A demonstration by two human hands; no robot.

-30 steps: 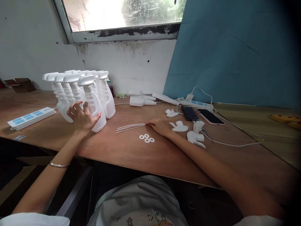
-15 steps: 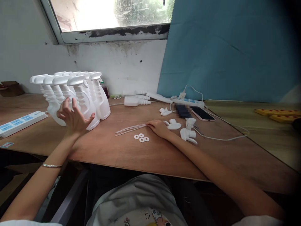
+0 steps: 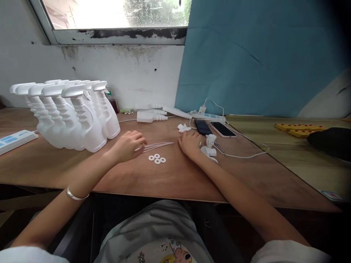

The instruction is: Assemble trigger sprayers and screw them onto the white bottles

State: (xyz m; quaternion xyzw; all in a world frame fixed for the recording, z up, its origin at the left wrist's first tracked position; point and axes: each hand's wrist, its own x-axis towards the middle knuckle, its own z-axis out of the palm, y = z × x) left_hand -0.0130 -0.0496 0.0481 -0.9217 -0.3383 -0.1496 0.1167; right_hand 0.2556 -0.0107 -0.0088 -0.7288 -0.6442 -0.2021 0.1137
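Several thin white tubes (image 3: pixel 157 145) lie on the brown table, fanned slightly. My left hand (image 3: pixel 128 147) is at their left end, fingers curled round the tube ends and slightly blurred. Just below them sit several flat white ring washers (image 3: pixel 157 161). Beyond the tubes' right end, my right hand (image 3: pixel 190 144) closes from above over a white spray trigger head, which it mostly hides. More white trigger heads lie close by: one spray head (image 3: pixel 183 128) behind the hand, another spray head (image 3: pixel 211 140) to its right.
White spray bottles (image 3: pixel 90 128) stand grouped at the left, near a power strip (image 3: pixel 18 141). Loose white bottle-shaped pieces (image 3: pixel 151 116) lie at the back. Two phones, a dark one (image 3: pixel 202 128) and a pale-edged one (image 3: pixel 223 130), sit at right beside a cable (image 3: pixel 246 157).
My left hand has come from the bottles rightward to the tubes, its fingers curling. My right hand has left the tubes' right end and moved right onto a trigger head. The view has turned right.
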